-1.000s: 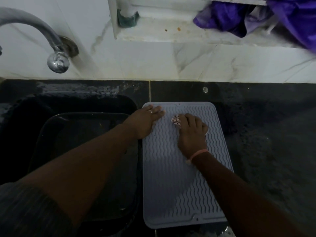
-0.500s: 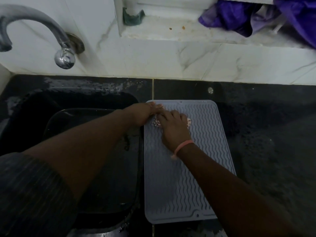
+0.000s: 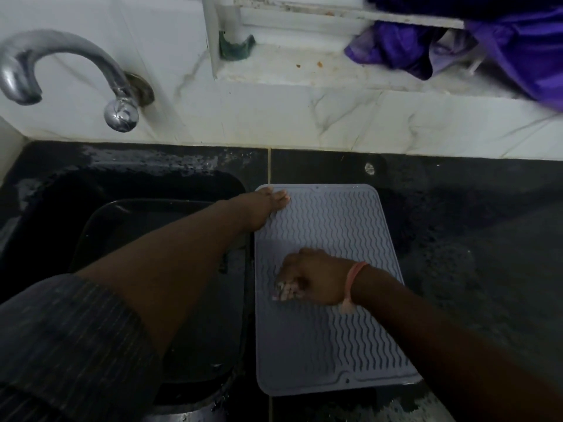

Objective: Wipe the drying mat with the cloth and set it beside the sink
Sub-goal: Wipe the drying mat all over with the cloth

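A dark, wet tabletop [image 3: 457, 239] runs below a white marble-look wall, with a black sink [image 3: 128, 190] sunk into its left part and a curved metal tap [image 3: 76, 62] reaching out over it. A dark basin [image 3: 189, 330] sits inside the sink. Just beside the sink's right edge, flat on the tabletop, lies the grey drying mat [image 3: 329, 345] with its wavy ridges, long side running away from the person. Purple fabric [image 3: 518, 47] is heaped on the window ledge at upper right. The left hand [image 3: 262, 208] rests open on the mat's far left corner, fingers flat against it. The right hand [image 3: 313, 278], a pink band [image 3: 353, 278] at its wrist, presses down mid-mat and is closed around a small patterned cloth [image 3: 285, 290], bunched under the fingers.
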`<control>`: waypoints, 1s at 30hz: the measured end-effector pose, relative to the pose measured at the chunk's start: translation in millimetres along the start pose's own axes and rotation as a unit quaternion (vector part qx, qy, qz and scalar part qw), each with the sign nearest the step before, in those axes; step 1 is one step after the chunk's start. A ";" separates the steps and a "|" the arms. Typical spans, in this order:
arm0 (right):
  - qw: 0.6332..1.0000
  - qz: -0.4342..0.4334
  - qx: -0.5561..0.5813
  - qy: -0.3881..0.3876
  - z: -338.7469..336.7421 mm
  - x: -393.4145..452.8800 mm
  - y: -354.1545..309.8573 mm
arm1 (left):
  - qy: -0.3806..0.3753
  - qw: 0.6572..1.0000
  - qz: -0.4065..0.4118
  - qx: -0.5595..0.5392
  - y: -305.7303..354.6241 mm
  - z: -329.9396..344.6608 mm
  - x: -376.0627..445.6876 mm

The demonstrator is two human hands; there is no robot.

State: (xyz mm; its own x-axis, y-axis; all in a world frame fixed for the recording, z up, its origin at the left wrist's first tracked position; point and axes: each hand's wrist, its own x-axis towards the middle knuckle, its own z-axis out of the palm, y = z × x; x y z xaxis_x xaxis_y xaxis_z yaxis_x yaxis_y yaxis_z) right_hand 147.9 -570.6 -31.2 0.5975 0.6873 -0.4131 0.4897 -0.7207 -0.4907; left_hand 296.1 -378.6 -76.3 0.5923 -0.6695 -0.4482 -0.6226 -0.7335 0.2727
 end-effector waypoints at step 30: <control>0.972 0.088 0.094 0.198 26.5 -5.2 6.3 | 0.033 0.990 -0.029 -0.135 1.2 0.7 -4.0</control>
State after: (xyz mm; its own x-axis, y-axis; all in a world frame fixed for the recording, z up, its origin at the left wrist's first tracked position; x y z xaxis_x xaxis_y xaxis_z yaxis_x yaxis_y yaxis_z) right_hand 131.1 -576.3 -52.4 0.8777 0.4383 -0.1937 0.2549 -0.7693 -0.5858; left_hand 292.6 -376.6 -74.8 0.6608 -0.6250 -0.4157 -0.4325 -0.7697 0.4696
